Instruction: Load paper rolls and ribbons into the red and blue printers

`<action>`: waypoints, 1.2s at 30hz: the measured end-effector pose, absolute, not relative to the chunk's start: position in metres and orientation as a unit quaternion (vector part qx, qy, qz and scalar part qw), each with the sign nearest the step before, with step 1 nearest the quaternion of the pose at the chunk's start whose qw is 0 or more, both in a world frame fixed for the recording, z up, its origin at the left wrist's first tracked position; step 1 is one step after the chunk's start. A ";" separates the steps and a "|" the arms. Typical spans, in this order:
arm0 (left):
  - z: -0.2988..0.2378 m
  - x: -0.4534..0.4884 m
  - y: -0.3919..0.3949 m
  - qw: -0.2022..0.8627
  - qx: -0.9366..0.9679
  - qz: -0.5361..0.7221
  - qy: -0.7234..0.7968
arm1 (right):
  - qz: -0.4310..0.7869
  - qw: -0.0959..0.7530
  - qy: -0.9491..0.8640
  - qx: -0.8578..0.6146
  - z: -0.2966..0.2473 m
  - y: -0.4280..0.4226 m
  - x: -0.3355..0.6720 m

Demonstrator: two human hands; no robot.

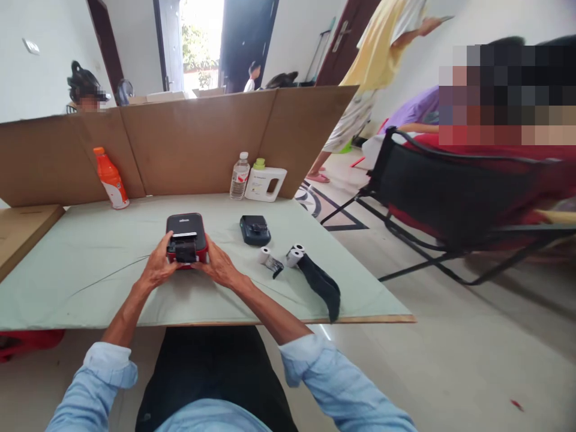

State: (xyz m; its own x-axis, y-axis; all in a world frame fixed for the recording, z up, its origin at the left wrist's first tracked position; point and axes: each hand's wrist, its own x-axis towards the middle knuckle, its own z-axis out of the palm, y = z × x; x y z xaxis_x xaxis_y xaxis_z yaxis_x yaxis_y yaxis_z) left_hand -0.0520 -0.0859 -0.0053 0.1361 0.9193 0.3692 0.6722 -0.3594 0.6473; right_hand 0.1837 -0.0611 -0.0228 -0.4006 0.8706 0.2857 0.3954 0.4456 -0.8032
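A black and red label printer (pixel 185 231) lies on the pale green table top (pixel 90 264). My left hand (pixel 157 268) grips its near left side, fingers curled round the edge. My right hand (pixel 218 264) holds its near right side the same way. A black part sits at the printer's near end between my thumbs. To the right lie a small dark blue device (pixel 254 230), two white paper rolls (pixel 293 255) and a black strip of tape (pixel 321 285) that hangs over the table's front edge.
A cardboard screen (pixel 193 138) stands along the back of the table. In front of it are an orange bottle (pixel 111 178), a clear water bottle (pixel 239 176) and a white jug (pixel 265 183). A black folding chair (pixel 450 198) stands on the right. Other people are behind.
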 end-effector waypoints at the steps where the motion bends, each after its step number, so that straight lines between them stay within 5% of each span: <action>1: 0.001 -0.066 -0.089 0.163 0.728 0.374 0.551 | 0.335 0.354 -0.776 -0.400 -0.019 -0.058 0.169; 12: 0.010 -0.167 -0.108 0.163 0.654 0.402 0.620 | 0.346 0.292 -0.805 -0.383 -0.022 -0.048 0.052; 36: -0.011 -0.148 -0.115 0.082 0.541 0.478 0.687 | 0.128 0.260 -0.884 -0.367 -0.047 -0.069 0.111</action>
State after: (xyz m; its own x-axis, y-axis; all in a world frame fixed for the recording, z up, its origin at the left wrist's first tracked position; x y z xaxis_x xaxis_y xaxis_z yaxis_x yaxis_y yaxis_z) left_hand -0.1482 -0.1152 -0.0108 -0.4008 0.8218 0.4051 0.6654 -0.0428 0.7452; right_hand 0.1110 -0.0694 -0.0471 -0.5962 0.7149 0.3652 0.5819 0.6982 -0.4170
